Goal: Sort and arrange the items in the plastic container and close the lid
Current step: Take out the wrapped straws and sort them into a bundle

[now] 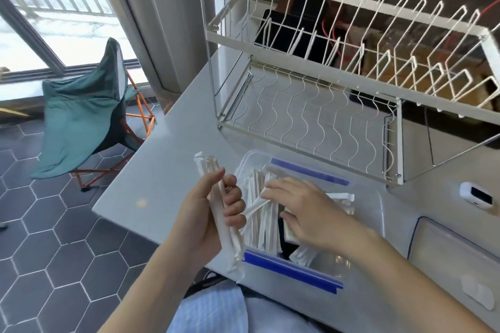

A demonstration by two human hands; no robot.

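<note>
- Left hand [213, 213] is curled round a bundle of paper-wrapped straws [220, 211], held upright just left of the plastic container [378, 213], which sits open on the desk [151, 170] below the dish rack [311, 105].
- Right hand [305, 211] is inside the container, fingers pinching one wrapped straw [254, 208] whose free end angles twd the left hand.
- More straws lie loose & criss-crossed in the container.
- To do it well: feed each straw in parallel w/ the bundle, ends level; keep left grip firm but not crushing the thin wrappers.
- Lift singles clear so others don't drag out.
- Can't tell for sure where the lid is; poss. the clear piece at far right.
</note>
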